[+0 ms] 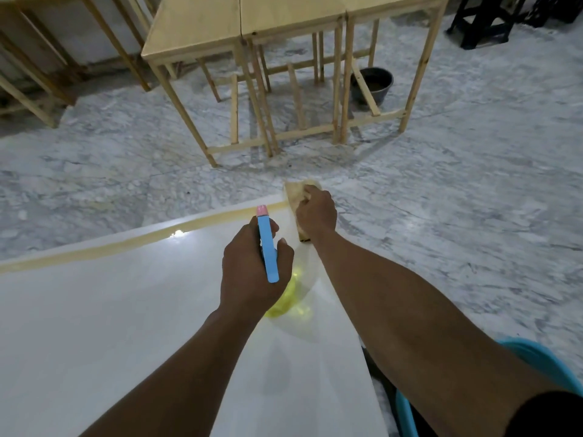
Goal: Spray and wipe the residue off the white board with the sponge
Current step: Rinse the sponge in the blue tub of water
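1 spray bottle point(268, 247) is held in the left hand point(252, 272), with the fingers curled tight round its neck. The blue top and pink tip are pointed away from the person. Yellow-green liquid point(284, 305) is seen inside the bottle, just under the hand.

1 tan sponge point(295, 193) is gripped by the right hand point(315, 212), with the fingers closed over it. The sponge is pressed on the far corner of the white board point(126, 310), just ahead and to the right of the left hand.

1 white board is laid flat under both hands. A tan strip is seen along its far edge.

1 dark bucket point(372, 85) is set on the marble floor point(473, 184), far ahead of the right hand. What is in it cannot be told.

3 wooden tables point(220, 23) are placed side by side far ahead of the hands, and the bucket is tucked under them. 1 black stool point(482, 20) is seen far off to the right.
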The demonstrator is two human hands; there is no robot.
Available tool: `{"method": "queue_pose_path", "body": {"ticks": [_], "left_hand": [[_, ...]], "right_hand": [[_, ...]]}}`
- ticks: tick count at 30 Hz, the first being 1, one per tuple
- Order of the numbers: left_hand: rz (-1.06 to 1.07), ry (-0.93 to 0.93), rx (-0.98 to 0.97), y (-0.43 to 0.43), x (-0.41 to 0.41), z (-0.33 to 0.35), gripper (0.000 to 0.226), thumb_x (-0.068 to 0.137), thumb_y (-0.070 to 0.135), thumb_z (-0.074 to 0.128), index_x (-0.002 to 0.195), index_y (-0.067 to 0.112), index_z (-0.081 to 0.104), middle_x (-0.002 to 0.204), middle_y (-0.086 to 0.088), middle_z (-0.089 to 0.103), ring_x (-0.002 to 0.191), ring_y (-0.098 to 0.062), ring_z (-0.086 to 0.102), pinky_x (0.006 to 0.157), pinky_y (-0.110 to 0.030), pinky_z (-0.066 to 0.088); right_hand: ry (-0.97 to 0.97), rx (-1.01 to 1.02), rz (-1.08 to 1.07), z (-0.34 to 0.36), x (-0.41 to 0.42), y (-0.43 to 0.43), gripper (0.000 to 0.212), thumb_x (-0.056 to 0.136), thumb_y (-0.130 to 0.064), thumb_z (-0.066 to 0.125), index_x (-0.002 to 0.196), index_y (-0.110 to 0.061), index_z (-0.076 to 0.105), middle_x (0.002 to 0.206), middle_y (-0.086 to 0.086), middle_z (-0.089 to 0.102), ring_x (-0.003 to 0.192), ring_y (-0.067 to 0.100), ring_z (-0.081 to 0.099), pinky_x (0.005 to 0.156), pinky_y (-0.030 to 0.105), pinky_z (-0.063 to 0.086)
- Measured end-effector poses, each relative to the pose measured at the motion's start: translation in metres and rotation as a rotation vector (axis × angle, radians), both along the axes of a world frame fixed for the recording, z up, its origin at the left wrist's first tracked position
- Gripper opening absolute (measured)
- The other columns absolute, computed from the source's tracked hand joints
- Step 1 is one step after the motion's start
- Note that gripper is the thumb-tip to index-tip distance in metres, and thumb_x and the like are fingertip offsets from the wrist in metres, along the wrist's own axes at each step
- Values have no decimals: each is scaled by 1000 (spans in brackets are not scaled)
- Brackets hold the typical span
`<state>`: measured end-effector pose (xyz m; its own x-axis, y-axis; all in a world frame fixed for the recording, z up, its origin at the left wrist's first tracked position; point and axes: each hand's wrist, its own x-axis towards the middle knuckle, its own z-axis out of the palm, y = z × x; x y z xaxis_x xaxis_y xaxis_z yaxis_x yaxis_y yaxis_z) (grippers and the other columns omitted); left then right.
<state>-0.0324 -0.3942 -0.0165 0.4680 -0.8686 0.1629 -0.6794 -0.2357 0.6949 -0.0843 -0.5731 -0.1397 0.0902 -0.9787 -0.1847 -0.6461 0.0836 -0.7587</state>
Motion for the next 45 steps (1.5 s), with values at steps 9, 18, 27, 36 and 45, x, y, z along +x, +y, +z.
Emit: {"method": "queue_pose_path", "body": {"ticks": [9,18,27,36,45], "left_hand": [[63,63,-4,21,-8,5,25,82,28,61,104,18,63,78,4,68,66,-14,65,65,-12,45],[14,83,3,92,-52,9,22,89,20,68,110,16,64,81,3,68,64,-14,65,62,-5,42],[-22,113,29,200,-106,11,24,90,22,69,113,15,63,87,3,69,70,-14,66,65,-10,43],[-64,131,22,325,-152,9,24,91,23,68,113,15,62,86,1,68,70,-16,64,69,-21,49],[-124,136,43,409,-179,14,18,90,21,66,107,18,61,78,-4,69,68,-23,66,70,-41,57]], "right_hand": [[18,-14,-14,-6,-26,45,42,96,-15,45,134,-29,58,131,8,58,118,28,56,93,37,46],[7,52,-84,-2,-87,153,43,95,-19,45,133,-34,59,131,3,61,118,26,59,93,36,47],[-31,66,-102,-2,-165,311,42,96,-23,44,134,-33,57,135,2,60,123,28,56,103,40,44],[-20,-14,-125,-6,-245,463,36,97,-18,51,130,-26,65,128,5,66,116,28,60,99,38,48],[-64,76,-164,6,-299,564,32,93,-17,59,123,-21,70,118,1,72,103,22,67,88,33,53]]}}
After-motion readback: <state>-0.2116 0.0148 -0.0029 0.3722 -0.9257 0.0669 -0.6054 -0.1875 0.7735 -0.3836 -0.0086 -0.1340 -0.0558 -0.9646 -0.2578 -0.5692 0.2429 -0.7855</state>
